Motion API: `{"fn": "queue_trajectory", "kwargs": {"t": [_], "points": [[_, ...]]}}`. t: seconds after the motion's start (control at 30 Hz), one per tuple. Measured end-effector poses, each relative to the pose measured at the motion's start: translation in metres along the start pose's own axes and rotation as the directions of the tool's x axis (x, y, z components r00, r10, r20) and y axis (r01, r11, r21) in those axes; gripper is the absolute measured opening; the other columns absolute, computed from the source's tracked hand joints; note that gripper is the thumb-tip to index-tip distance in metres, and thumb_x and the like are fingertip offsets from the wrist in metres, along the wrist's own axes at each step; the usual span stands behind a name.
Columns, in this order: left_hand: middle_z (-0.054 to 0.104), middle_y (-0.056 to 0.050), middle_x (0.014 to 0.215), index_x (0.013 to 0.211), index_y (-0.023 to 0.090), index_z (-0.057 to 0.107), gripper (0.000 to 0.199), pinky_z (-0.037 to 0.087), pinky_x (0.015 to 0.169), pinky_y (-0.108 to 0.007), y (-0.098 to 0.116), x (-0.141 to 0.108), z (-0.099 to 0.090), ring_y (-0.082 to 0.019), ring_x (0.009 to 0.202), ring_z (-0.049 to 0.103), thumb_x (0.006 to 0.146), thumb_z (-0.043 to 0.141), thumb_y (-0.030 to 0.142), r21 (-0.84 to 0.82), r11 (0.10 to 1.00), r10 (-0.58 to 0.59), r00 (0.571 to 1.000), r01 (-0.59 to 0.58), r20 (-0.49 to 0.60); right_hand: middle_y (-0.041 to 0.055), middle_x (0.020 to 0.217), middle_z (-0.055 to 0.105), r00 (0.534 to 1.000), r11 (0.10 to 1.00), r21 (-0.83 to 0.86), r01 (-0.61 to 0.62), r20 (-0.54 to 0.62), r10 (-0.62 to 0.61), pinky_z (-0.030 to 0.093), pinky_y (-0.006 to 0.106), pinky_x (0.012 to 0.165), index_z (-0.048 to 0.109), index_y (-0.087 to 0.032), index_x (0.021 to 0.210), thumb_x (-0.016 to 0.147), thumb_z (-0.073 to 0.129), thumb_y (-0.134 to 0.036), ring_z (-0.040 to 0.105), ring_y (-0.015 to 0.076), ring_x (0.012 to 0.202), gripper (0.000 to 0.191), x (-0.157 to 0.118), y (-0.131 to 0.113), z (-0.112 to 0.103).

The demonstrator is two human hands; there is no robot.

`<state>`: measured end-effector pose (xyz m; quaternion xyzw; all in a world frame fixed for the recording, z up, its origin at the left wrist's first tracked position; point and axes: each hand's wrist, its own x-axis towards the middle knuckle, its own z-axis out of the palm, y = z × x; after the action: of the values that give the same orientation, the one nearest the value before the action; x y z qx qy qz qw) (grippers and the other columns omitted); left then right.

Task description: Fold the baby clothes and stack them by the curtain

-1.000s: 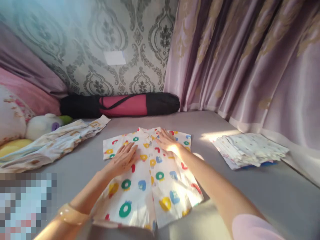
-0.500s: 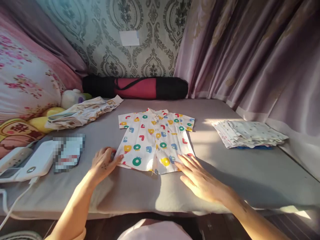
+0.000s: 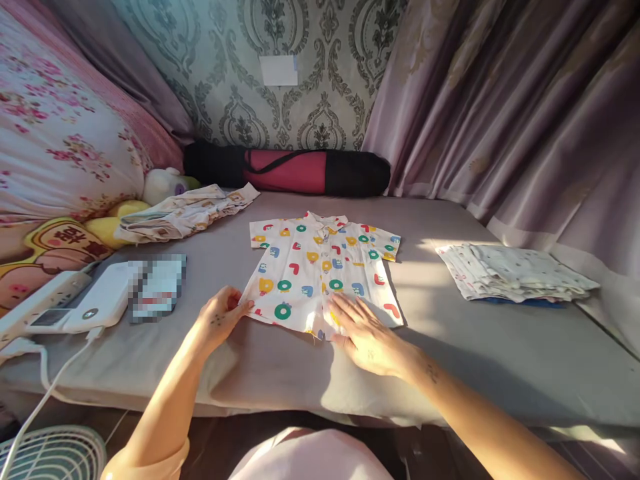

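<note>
A small white short-sleeved shirt [image 3: 310,273] with red, yellow, green and blue prints lies flat, its collar pointing away from me. My left hand [image 3: 223,312] pinches the shirt's lower left corner between thumb and fingers. Over the lower front, right of the button line, my right hand [image 3: 367,333] lies flat with its fingers stretched out, covering part of the hem.
A stack of folded cloths [image 3: 515,270] sits at the right. Crumpled printed clothing [image 3: 190,213] lies at the back left, near plush toys. A white power bank [image 3: 107,297] with a cable stands at the left. A black-and-red rolled bag [image 3: 287,171] lies along the wall.
My right hand has moved left across the shirt's lower front, towards the button line. My left hand stays at the lower left corner, its fingers now closed on it. The view has shifted slightly.
</note>
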<state>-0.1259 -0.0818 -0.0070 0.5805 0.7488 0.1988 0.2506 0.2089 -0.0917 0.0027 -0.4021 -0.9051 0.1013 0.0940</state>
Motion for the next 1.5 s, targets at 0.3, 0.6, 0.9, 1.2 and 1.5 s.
{"fn": "queue_trajectory", "kwargs": {"t": [0.3, 0.6, 0.9, 1.2, 1.5], "points": [[0.061, -0.007, 0.114, 0.116, 0.026, 0.056, 0.029, 0.042, 0.092, -0.040, 0.060, -0.026, 0.015, -0.024, 0.104, 0.055, 0.092, 0.052, 0.041, 0.169, 0.678, 0.715, 0.695, -0.715, 0.076, 0.0074, 0.112, 0.063, 0.998, 0.998, 0.055, 0.039, -0.048, -0.036, 0.051, 0.039, 0.091, 0.066, -0.025, 0.112, 0.095, 0.051, -0.020, 0.058, 0.0240, 0.106, 0.023, -0.004, -0.010, -0.004], [0.062, -0.006, 0.095, 0.099, 0.021, 0.060, 0.020, 0.048, 0.078, -0.032, 0.089, -0.037, 0.055, -0.020, 0.089, 0.056, 0.087, 0.046, 0.011, 0.051, 0.611, 0.769, 0.608, -0.790, 0.199, -0.0003, 0.077, 0.062, 0.941, 0.772, 0.596, -0.222, -0.077, 0.329, 0.046, 0.026, 0.068, 0.061, -0.020, 0.083, 0.100, 0.042, -0.034, 0.059, 0.0149, 0.074, 0.029, 0.013, 0.013, 0.000], [0.066, -0.006, 0.092, 0.092, 0.021, 0.065, 0.018, 0.048, 0.075, -0.033, 0.088, -0.045, 0.060, -0.019, 0.085, 0.059, 0.097, 0.048, 0.027, 0.038, 0.540, 0.835, 0.541, -0.841, 0.105, -0.0020, 0.073, 0.059, 0.963, 0.731, 0.658, -0.178, -0.037, 0.267, 0.043, 0.024, 0.067, 0.063, -0.020, 0.078, 0.098, 0.043, -0.033, 0.056, 0.0132, 0.071, 0.032, 0.014, 0.004, -0.022], [0.065, -0.011, 0.126, 0.122, 0.023, 0.062, 0.033, 0.050, 0.097, -0.042, 0.067, -0.017, 0.055, -0.026, 0.117, 0.059, 0.098, 0.042, 0.034, 0.170, 0.635, 0.768, 0.639, -0.753, -0.036, 0.0136, 0.144, 0.050, 0.986, 0.991, 0.131, -0.007, -0.166, 0.029, 0.036, 0.044, 0.112, 0.048, -0.017, 0.141, 0.100, 0.039, -0.028, 0.043, 0.0255, 0.134, 0.043, 0.020, -0.009, -0.001], [0.040, -0.006, 0.153, 0.157, 0.031, 0.011, 0.070, 0.040, 0.109, -0.053, 0.016, 0.009, 0.093, -0.031, 0.140, 0.039, 0.095, 0.041, 0.046, 0.420, 0.566, 0.784, 0.621, -0.710, -0.006, 0.0108, 0.161, 0.019, 0.998, 0.987, 0.157, 0.024, 0.053, -0.033, 0.004, 0.046, 0.123, 0.026, -0.014, 0.154, 0.102, 0.035, -0.044, 0.008, 0.0222, 0.149, 0.061, 0.011, -0.017, 0.004]]}}
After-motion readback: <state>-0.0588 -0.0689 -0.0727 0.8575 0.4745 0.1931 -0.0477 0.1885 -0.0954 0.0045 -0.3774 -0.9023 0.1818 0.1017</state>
